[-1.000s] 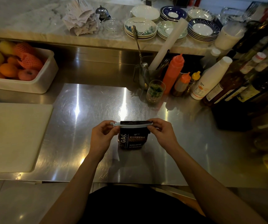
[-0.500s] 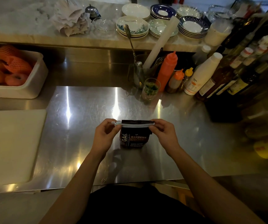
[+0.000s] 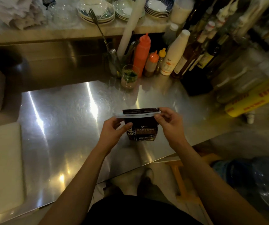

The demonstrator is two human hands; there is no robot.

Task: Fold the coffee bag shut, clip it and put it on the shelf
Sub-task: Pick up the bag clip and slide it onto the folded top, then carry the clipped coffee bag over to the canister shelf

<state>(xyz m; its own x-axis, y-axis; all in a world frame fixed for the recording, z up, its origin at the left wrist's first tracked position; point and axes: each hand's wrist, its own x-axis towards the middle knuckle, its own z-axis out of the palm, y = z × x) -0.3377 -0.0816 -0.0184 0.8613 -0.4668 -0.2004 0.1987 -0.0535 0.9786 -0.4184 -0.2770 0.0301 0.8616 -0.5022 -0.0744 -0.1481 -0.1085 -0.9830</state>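
Note:
A dark brown coffee bag (image 3: 144, 133) with white lettering stands upright on the steel counter (image 3: 69, 127), its top folded over. A long pale bar clip (image 3: 137, 114) runs across the fold just under the bag's top edge. My left hand (image 3: 114, 130) grips the clip's left end and the bag's left side. At the clip's right end, my right hand (image 3: 168, 122) pinches it with fingers and thumb. No shelf for the bag can be made out apart from the marble ledge (image 3: 52, 32) behind the counter.
Behind the bag stand a glass with green herbs (image 3: 129, 77), an orange squeeze bottle (image 3: 141, 52), smaller sauce bottles, a white bottle (image 3: 173, 54) and several dark bottles at right. A yellow film roll (image 3: 254, 98) lies right. A white cutting board (image 3: 2, 163) lies left. Plates sit stacked on the marble ledge.
The view has swung right and tilted, so the fruit tub has left the frame. Both hands still hold the clip on the bag; the bag's folded top now shows above the clip.

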